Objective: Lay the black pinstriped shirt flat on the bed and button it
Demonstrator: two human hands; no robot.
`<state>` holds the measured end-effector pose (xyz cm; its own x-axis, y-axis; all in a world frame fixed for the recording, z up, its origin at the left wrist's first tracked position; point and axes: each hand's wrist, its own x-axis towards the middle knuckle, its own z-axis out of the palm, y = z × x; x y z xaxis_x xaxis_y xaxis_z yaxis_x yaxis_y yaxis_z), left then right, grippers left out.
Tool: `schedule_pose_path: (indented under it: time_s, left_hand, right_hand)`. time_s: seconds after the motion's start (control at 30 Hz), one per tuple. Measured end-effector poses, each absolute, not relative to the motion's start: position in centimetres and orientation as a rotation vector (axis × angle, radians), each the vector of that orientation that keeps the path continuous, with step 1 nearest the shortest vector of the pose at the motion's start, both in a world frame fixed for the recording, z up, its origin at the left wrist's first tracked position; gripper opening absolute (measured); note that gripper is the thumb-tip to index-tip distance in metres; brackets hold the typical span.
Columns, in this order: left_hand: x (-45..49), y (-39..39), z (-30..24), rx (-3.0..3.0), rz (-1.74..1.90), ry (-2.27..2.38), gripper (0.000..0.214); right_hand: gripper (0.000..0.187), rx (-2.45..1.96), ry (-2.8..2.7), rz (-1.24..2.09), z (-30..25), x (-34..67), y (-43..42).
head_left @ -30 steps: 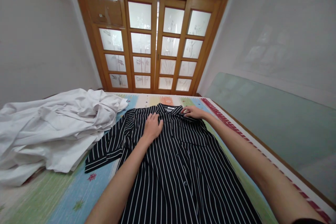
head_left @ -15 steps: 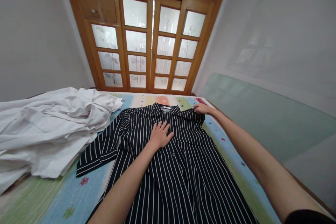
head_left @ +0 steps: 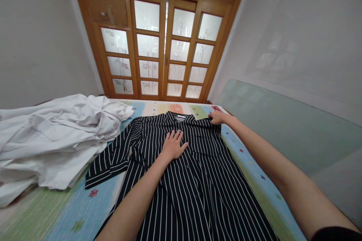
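Observation:
A black shirt with white stripes [head_left: 223, 180] lies front up, its collar pointing away from me. My left hand [head_left: 173, 145] rests flat on the chest, fingers spread, holding nothing. At the shoulder on the right side, my right hand [head_left: 217, 117] has its fingers closed on the shirt's cloth. The sleeve on the left [head_left: 113, 158] is spread outward. The sleeve on the right is not seen laid out; it seems folded under or hidden near my right hand.
The shirt lies on a bed with a colourful striped cover [head_left: 68, 214]. Crumpled white cloth [head_left: 56, 139] is heaped at the left. A pale green panel [head_left: 277, 128] runs along the right wall. Wooden doors with glass panes [head_left: 147, 45] stand beyond the bed.
The view has shifted very slightly. Both hands keep nearly the same places on the shirt, and the shirt looks almost unchanged.

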<state>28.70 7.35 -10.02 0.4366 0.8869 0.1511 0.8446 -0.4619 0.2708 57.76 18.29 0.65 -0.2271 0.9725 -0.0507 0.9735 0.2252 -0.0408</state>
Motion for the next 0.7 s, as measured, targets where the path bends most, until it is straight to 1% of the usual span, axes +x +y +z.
schedule_pose_path:
  time_s: [0.2,0.3,0.43,0.6,0.7]
  left_hand:
    - [28.7,7.3,-9.9,2.533,0.412,1.549,0.072]
    - [28.7,7.2,-9.8,2.535,0.4,1.548,0.073]
    - [28.7,7.2,-9.7,2.533,0.381,1.537,0.076]
    - [28.6,7.3,-9.8,2.536,0.4,1.535,0.073]
    - [28.6,7.3,-9.8,2.533,0.382,1.529,0.07]
  right_hand:
    - [0.017,1.989,2.419,-0.051,0.3,58.2,18.6]
    - [0.021,1.996,2.426,-0.084,0.5,58.8,18.3]
    - [0.024,1.996,2.459,-0.211,0.9,59.8,17.9]
    - [0.023,2.038,2.549,-0.426,1.5,61.0,17.6]
    - [0.018,2.104,2.636,-0.565,1.5,61.5,17.2]
